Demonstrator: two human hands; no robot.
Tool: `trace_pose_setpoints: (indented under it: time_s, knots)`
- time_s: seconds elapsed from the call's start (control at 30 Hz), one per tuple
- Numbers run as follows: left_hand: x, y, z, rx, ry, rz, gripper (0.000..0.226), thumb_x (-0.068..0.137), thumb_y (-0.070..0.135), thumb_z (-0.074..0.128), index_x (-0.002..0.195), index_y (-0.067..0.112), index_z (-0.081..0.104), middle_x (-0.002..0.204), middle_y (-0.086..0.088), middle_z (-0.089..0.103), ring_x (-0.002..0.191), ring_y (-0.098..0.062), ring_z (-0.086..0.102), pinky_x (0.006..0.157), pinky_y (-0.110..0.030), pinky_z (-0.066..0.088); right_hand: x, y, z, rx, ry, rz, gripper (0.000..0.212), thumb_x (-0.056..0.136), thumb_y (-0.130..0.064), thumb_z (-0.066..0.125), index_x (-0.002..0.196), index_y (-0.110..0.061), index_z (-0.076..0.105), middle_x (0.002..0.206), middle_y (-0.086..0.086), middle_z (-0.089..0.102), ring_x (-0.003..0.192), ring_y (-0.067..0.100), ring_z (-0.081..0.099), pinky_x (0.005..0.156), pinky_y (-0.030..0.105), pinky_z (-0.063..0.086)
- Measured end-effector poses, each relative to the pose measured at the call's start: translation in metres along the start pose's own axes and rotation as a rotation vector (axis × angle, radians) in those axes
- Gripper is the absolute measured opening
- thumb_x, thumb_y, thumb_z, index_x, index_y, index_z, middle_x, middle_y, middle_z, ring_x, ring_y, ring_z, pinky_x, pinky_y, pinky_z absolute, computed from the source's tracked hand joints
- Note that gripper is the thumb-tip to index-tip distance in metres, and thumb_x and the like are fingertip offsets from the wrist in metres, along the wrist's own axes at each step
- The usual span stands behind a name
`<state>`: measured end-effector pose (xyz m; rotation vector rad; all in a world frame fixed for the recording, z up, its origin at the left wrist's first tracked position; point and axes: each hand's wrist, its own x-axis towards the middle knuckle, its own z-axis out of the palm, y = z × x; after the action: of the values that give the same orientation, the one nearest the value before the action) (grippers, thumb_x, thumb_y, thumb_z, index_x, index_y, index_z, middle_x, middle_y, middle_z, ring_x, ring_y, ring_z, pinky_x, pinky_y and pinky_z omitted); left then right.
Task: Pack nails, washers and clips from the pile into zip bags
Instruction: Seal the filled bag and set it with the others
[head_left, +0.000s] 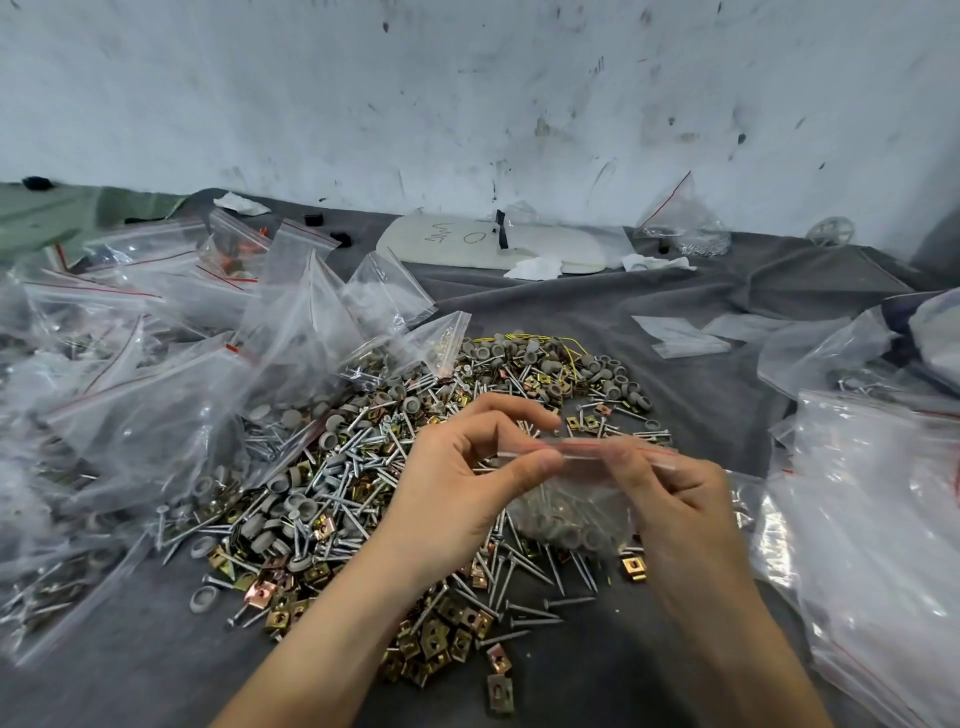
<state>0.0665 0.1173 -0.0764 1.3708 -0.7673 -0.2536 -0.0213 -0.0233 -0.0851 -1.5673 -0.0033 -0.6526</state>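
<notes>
A big pile of silver nails, grey washers and brass clips (332, 499) lies on the grey cloth in the middle. Above its right part I hold a small clear zip bag (571, 512) with nails and grey washers inside. My left hand (467, 483) pinches the left end of the bag's red-lined zip strip between thumb and fingers. My right hand (675, 499) pinches the strip further right, its fingers curled over the bag's top edge.
Many filled zip bags (171, 374) are heaped at the left. A stack of clear bags (878, 519) lies at the right. A white board (483, 244), tissues and one more bag (680, 218) sit by the back wall. Flat bags (685, 335) lie beyond the pile.
</notes>
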Motion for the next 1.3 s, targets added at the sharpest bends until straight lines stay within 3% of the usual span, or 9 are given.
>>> trace_pose_setpoints:
  time_s: [0.13,0.43,0.57,0.7,0.87,1.03,1.17,1.23,1.3]
  knots:
    - [-0.001,0.0,0.0,-0.027,0.028,-0.004,0.006,0.071,0.026,0.076,0.068,0.021,0.076,0.1,0.009,0.074,0.098,-0.01,0.068,0.089,-0.032,0.05,-0.001,0.002,-0.003,0.049,0.032,0.123,0.052,0.078,-0.07,0.054,0.091,-0.025,0.078,0.089,0.003,0.075,0.089,0.02,0.072,0.077,0.021,0.055]
    - [-0.004,-0.001,-0.005,-0.008,-0.077,0.028,0.021,0.084,0.02,0.061,0.092,0.008,0.076,0.122,0.014,0.067,0.116,-0.004,0.062,0.091,-0.014,0.047,-0.001,0.0,-0.003,-0.05,-0.038,-0.021,0.023,0.087,-0.032,0.057,0.095,-0.024,0.077,0.093,-0.001,0.075,0.09,0.016,0.071,0.075,0.016,0.052]
    - [-0.006,-0.004,0.001,0.012,-0.067,0.097,0.027,0.09,0.018,0.05,0.097,0.01,0.075,0.123,0.011,0.067,0.116,-0.006,0.062,0.092,-0.013,0.045,-0.004,0.002,-0.002,0.005,0.037,-0.005,0.032,0.088,-0.043,0.053,0.091,-0.023,0.078,0.09,0.001,0.075,0.088,0.015,0.072,0.073,0.016,0.053]
    - [-0.006,-0.009,0.004,-0.026,-0.007,0.085,0.028,0.092,0.021,0.052,0.096,0.004,0.073,0.122,0.006,0.069,0.113,-0.012,0.065,0.09,-0.018,0.05,-0.005,0.007,-0.004,0.042,0.085,0.239,0.073,0.07,-0.081,0.052,0.096,-0.018,0.076,0.106,0.01,0.071,0.106,0.027,0.065,0.097,0.045,0.048]
    - [-0.01,-0.012,0.01,-0.04,-0.208,-0.119,0.022,0.09,0.015,0.065,0.111,0.02,0.068,0.124,0.002,0.067,0.11,-0.017,0.067,0.087,-0.03,0.056,-0.001,0.001,-0.008,0.115,-0.011,0.196,0.077,0.076,-0.083,0.038,0.115,-0.024,0.069,0.122,0.006,0.066,0.117,0.029,0.059,0.102,0.055,0.04]
    - [0.006,0.002,0.001,0.005,0.034,-0.209,0.02,0.092,0.012,0.054,0.088,0.015,0.073,0.094,0.001,0.076,0.074,-0.016,0.074,0.062,-0.027,0.06,0.007,-0.016,-0.032,-0.252,0.098,0.119,0.039,0.082,-0.064,0.055,0.109,-0.04,0.068,0.113,-0.015,0.068,0.109,0.001,0.061,0.088,0.019,0.046]
    - [0.045,0.031,-0.063,-0.069,0.458,-0.09,0.019,0.099,0.012,0.05,0.092,0.016,0.068,0.066,0.014,0.07,0.059,-0.002,0.061,0.054,-0.017,0.051,0.006,-0.008,-0.075,-0.936,0.177,0.342,0.035,0.079,-0.026,0.075,0.112,-0.023,0.068,0.119,0.003,0.062,0.11,0.016,0.055,0.085,0.021,0.035]
    - [0.06,0.044,-0.092,-0.052,0.615,0.004,0.021,0.099,0.005,0.05,0.103,0.018,0.067,0.084,0.013,0.074,0.079,-0.006,0.066,0.073,-0.021,0.055,0.0,0.001,-0.087,-1.144,0.089,0.526,0.044,0.078,-0.028,0.076,0.119,-0.018,0.064,0.123,0.007,0.057,0.113,0.025,0.054,0.085,0.027,0.037]
    - [0.066,0.048,-0.106,0.159,0.698,0.075,0.047,0.096,0.0,0.049,0.139,0.019,0.048,0.132,0.006,0.061,0.118,-0.006,0.058,0.101,-0.027,0.048,-0.005,0.011,-0.092,-1.252,0.063,0.587,0.043,0.079,-0.029,0.074,0.119,-0.016,0.063,0.123,0.006,0.056,0.111,0.028,0.054,0.083,0.03,0.04]
